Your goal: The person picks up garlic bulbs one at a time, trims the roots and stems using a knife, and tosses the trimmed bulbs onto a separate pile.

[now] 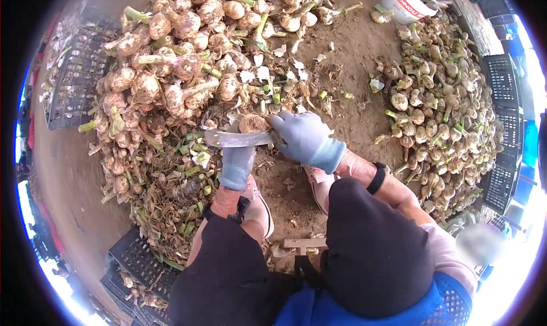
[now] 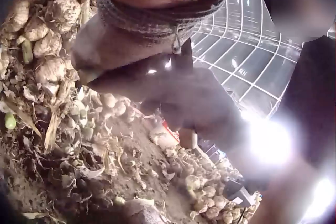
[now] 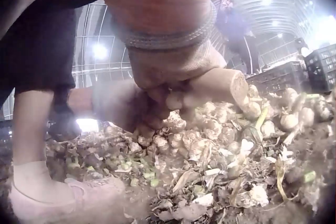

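Below the big garlic pile, my gloved left hand (image 1: 238, 160) holds a garlic bulb (image 1: 252, 123), its fingers largely hidden under a curved knife blade (image 1: 236, 139). My right hand (image 1: 302, 137), also in a grey glove, grips the knife from the right. In the right wrist view a thick wooden handle (image 3: 224, 84) sticks out of that fist. The blade lies across the front of the bulb, right at its lower edge in the head view. Close together, both hands are above the ground between the feet.
Untrimmed garlic with stalks (image 1: 188, 27) is heaped ahead and left, over leaf and stem scraps (image 1: 171, 206). Another heap of trimmed bulbs (image 1: 450, 109) lies right, beside black crates (image 1: 504, 129). A white bucket (image 1: 405, 4) stands at the back. Another person (image 3: 236, 27) stands beyond.
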